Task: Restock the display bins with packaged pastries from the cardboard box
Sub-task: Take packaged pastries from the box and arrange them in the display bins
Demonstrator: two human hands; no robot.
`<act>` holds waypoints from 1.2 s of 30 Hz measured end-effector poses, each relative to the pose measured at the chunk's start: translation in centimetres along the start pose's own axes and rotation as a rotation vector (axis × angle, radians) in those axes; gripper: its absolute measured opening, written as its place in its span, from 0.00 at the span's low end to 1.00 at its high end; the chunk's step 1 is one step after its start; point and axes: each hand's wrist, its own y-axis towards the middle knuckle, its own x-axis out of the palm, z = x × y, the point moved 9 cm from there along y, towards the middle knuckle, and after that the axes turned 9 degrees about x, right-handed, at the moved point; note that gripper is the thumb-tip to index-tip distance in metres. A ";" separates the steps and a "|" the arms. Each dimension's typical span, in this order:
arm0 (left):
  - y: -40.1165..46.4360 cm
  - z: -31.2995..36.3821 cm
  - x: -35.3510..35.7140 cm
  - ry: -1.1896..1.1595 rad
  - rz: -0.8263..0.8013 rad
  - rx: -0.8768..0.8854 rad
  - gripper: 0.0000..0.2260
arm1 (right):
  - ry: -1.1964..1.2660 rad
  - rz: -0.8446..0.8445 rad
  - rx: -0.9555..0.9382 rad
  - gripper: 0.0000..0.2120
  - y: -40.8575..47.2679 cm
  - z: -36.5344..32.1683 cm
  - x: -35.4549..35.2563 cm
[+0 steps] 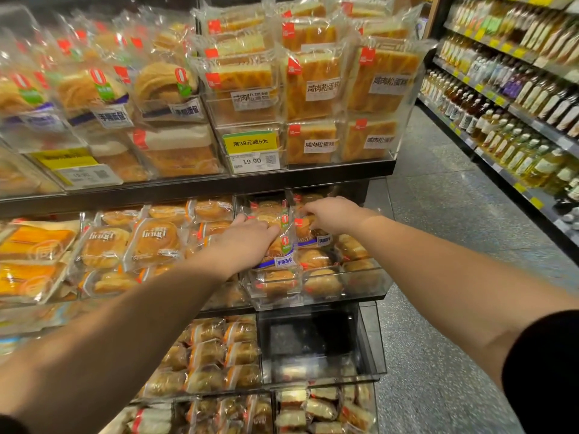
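Both my arms reach into a clear display bin point(360, 277) on the middle shelf. My left hand point(247, 239) rests on a clear-wrapped bread pack with a blue stripe and green label point(282, 249), its fingers curled over the pack's left side. My right hand point(332, 214) grips the top of a neighbouring pack with a red tag point(308, 233) further back in the same bin. Round buns in clear wrap fill the rest of the bin. The cardboard box is not in view.
Above, bins hold sliced cake packs point(313, 86) and a yellow price tag point(250, 142). Left bins hold round pastries point(153, 242). One bin below point(316, 343) looks nearly empty. An aisle floor point(454, 214) and bottle shelves point(517, 104) lie to the right.
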 end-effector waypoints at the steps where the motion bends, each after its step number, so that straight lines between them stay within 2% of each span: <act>1: 0.0 0.2 -0.2 0.009 0.001 -0.002 0.09 | -0.043 0.042 -0.007 0.24 -0.1 0.2 -0.2; 5: -0.6 0.5 -0.9 0.064 0.036 -0.046 0.22 | -0.104 0.336 0.027 0.27 -2.1 0.9 -2.0; 7: -0.9 0.7 -1.1 0.073 0.084 -0.054 0.27 | -0.012 0.459 0.063 0.22 -3.2 1.3 -2.0; 8: -0.9 0.7 -1.0 0.065 0.107 -0.054 0.28 | 0.051 0.464 0.089 0.17 -3.6 1.7 -1.6; 10: -1.0 0.8 -1.0 0.063 0.150 -0.042 0.27 | 0.142 0.374 0.145 0.10 -3.7 2.5 -0.1; 13: -1.3 0.5 -1.1 0.091 0.207 -0.049 0.24 | 0.219 0.274 0.085 0.09 -3.9 2.6 1.5; 16: -1.6 0.6 -1.2 0.156 0.247 -0.050 0.22 | 0.250 0.179 0.033 0.14 -4.2 2.8 2.4; 19: -1.4 0.6 -1.0 0.166 0.234 -0.044 0.21 | 0.162 0.029 0.013 0.21 -4.5 3.1 3.3; 22: -1.6 0.5 -1.2 0.129 0.214 -0.041 0.24 | 0.122 -0.137 0.085 0.25 -5.6 3.7 3.5; 26: -3.4 0.6 -2.2 -0.043 0.229 -0.031 0.28 | 0.159 -0.173 0.216 0.25 -7.8 3.6 2.2; 32: -11.0 -2.1 -3.8 -0.501 0.444 -0.146 0.21 | 0.325 0.103 0.380 0.23 -11.8 3.0 -1.6; 36: -18.8 -4.9 -1.5 -0.777 0.485 -0.256 0.17 | 0.513 0.189 0.342 0.19 -16.0 -3.2 -2.6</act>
